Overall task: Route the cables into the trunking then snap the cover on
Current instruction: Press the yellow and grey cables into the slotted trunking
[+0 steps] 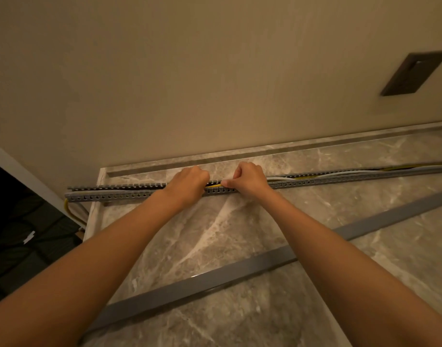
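Presently, the grey slotted trunking lay lengthwise along the far part of the marble-patterned bench, near and roughly parallel to the raised back edge below the beige wall. Its left end reached slightly past the left edge of the bench, and its right end ran out of view at the right of the frame.

Both hands were at the middle of the trunking, close together but apart. The left hand was curled over the channel with its fingers bent down into or onto it; what it gripped could not be determined. The right hand was likewise clenched, thumb pressed against the near slotted wall, apparently pinching at the cables.

A yellow cable showed in the short gap between the two hands, lying inside the channel. A white cable rode along the trunking to the right of the right hand, partly above the slotted wall rather than fully seated. More yellow cable hung down from the left end of the trunking, off the edge of the bench.

The grey cover lay separately on the bench, well apart from the trunking and nearer the person, set at a diagonal and passing beneath both forearms. It was not fitted.

A dark rectangular plate was mounted on the wall at upper right.
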A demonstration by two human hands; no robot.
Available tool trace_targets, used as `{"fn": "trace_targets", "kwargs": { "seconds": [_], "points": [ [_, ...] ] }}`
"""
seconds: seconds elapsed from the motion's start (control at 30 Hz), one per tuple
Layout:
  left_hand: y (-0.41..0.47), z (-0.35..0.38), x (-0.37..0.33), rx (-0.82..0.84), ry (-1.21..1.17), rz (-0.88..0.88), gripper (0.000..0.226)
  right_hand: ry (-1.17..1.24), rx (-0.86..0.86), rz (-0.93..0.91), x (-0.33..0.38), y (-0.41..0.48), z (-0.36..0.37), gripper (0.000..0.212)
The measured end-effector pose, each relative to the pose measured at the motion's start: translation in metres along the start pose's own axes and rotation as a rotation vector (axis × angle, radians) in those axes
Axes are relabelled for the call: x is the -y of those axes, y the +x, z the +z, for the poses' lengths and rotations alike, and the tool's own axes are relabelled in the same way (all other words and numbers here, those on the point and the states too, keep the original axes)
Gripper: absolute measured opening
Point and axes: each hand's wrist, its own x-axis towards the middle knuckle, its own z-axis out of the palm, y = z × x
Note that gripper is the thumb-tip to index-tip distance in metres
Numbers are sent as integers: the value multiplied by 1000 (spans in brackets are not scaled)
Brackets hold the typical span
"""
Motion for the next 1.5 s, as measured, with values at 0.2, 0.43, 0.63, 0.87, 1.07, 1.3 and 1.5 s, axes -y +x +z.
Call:
{"fn": "trace_targets", "kwargs": {
  "seconds": [0.2,0.43,0.63,0.87,1.07,1.3,1.5],
  "points": [
    [0,-10,-8,57,8,-31,23,133,122,-36,-5,1,-7,35],
    [8,-8,-15,38,15,57,20,172,141,-29,-16,0,-25,21],
    [19,0,-23,-6,-44,76,16,191,178,29,-14,12,-24,21],
    [19,-9,-33,59,29,53,20,234,177,-55,-24,13,-20,22],
    [24,-19,-53,48,157,75,23,134,201,-145,-54,11,-48,19],
    [41,-17,-96,44,40,55,25,118,22,79,-97,15,-63,25],
    [43,-20,-107,60,84,0,26,190,11,33,-101,10,-66,23]
  ]
}}
